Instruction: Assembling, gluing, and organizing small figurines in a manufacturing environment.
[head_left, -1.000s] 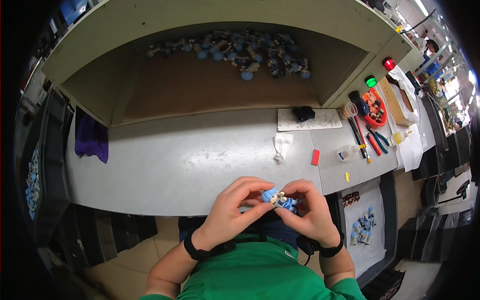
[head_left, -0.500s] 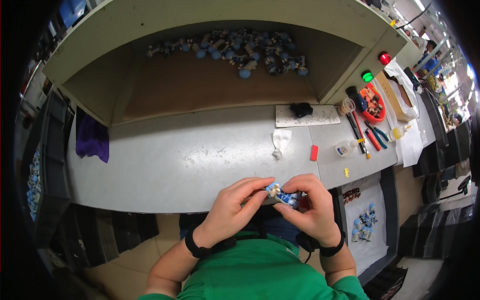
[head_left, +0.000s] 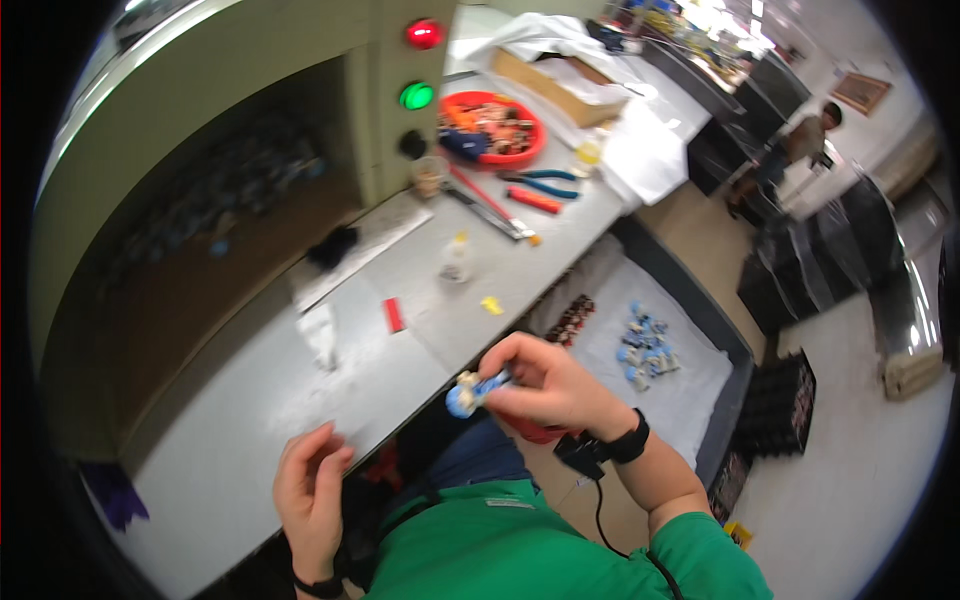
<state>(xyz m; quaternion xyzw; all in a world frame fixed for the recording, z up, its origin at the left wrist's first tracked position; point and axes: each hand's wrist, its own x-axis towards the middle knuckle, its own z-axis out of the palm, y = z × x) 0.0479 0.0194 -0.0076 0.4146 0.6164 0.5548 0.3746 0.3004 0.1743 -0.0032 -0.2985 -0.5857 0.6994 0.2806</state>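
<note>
A small blue-and-cream figurine (head_left: 465,397) with a round light-blue part is pinched between the thumb and fingers of my right hand (head_left: 548,385), just off the table's front edge. To the left, my left hand (head_left: 312,495) is over the front edge with nothing in it, its fingers loosely curled and apart. Beyond my right hand, several similar blue figurines (head_left: 645,350) lie on the white liner of a dark tray (head_left: 738,400). A row of small dark-red pieces (head_left: 572,322) lies in the same tray.
On the table (head_left: 250,410) are a red block (head_left: 393,315), a white cloth (head_left: 318,335), a small bottle (head_left: 457,260) and pliers (head_left: 545,182). A red bowl (head_left: 540,135) of parts stands farther back. The booth at left holds blurred figurines. Another person (head_left: 800,145) is far right.
The view has swung to the right. My left hand has let go of the figurine and moved away to the left. My right hand keeps the figurine, closer to the lined tray.
</note>
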